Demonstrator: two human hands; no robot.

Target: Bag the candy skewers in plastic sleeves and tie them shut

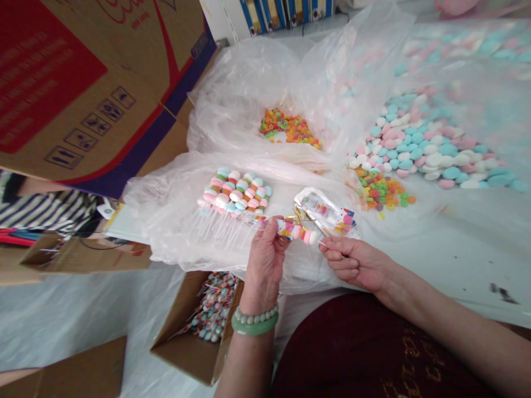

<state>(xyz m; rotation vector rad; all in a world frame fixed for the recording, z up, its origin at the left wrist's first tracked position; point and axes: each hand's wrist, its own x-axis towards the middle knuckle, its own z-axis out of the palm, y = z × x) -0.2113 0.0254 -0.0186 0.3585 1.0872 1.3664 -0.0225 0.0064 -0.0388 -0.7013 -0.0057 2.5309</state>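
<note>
My left hand (269, 249) is closed round a small printed wrapper (285, 228), level with the candy. Pink and white candies on a skewer (305, 234) show at the wrapper's right end. The thin white stick at that end is pinched by my right hand (352, 262). Gold twist ties (302, 216) lie just beyond my fingers, beside a stack of printed clear bags (326, 209). To the left, rows of candy skewers (236, 192) rest on plastic sheeting, their white sticks pointing towards me.
Ring candies (290, 128) lie in a plastic bag at the back, with more rings (379, 189) and a pile of pastel candies (418, 146) at the right. A large carton (83, 83) stands at the left. Below the table edge, an open box (186, 342) holds wrapped skewers.
</note>
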